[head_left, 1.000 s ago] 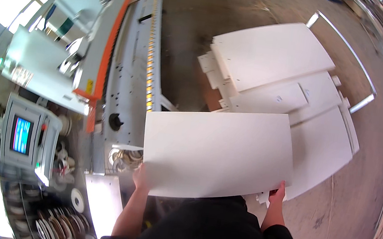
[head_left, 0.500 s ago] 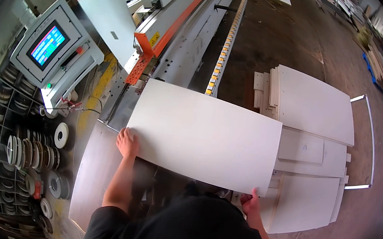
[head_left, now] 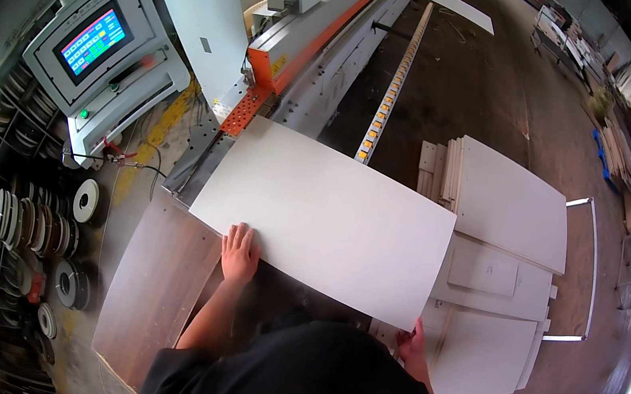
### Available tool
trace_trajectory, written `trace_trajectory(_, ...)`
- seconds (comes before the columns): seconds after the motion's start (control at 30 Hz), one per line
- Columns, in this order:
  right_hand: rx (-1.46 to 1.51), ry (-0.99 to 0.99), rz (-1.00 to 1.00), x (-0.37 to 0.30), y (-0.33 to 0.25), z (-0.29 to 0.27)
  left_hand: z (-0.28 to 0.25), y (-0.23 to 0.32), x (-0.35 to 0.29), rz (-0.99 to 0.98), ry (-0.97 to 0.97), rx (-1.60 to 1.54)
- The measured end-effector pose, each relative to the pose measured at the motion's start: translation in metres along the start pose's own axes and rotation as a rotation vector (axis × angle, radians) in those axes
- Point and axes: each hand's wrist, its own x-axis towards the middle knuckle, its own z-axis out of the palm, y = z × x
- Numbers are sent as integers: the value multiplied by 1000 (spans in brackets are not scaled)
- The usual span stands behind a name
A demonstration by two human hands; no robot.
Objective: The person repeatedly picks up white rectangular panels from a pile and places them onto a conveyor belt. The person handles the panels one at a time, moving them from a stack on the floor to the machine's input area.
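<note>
The right hand [head_left: 412, 344] pinches the near right corner of a smooth, matte white rectangular panel [head_left: 328, 219], thumb on top, while the left hand [head_left: 240, 257] lies flat, fingers slightly apart, over its near edge. The panel stretches out beyond both hands, its left end at a grey metal machine bed [head_left: 203, 169], near an orange perforated bracket [head_left: 242, 114]. Rightward sit flat, pale stacked boards [head_left: 516, 201]; leftward, a brown, streaked board [head_left: 155, 279].

The left hand [head_left: 240, 253] lies flat, palm down, fingers [head_left: 244, 235] extended far; its forearm [head_left: 213, 307] angles rightward. The right hand [head_left: 411, 344], nearer, has its thumb [head_left: 418, 326] pointing far, fingers curled.
</note>
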Motion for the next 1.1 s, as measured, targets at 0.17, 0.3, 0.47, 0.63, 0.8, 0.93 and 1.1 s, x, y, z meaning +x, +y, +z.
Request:
trace_trajectory(0.17,-724,315,-76,0,-35,65,-7,-6,4,-16,-20,-4)
trace_trajectory(0.3,-761,300,-31,14,-32,90,-7,-11,23,-140,28,49)
trace_trajectory(0.47,-794,302,-59,24,-18,129,2,-25,27,-262,71,-18)
trace_trajectory(0.63,-854,352,-79,29,-22,151,13,-32,26,-206,119,-136)
trace_trajectory(0.8,-815,369,-60,42,-37,168,16,-31,44,-213,66,-165)
trace_trajectory(0.93,-804,379,-88,71,-52,166,28,-29,76,-170,59,-150)
trace_trajectory(1.1,-811,407,-46,104,-79,176,41,-22,131,-272,11,-261)
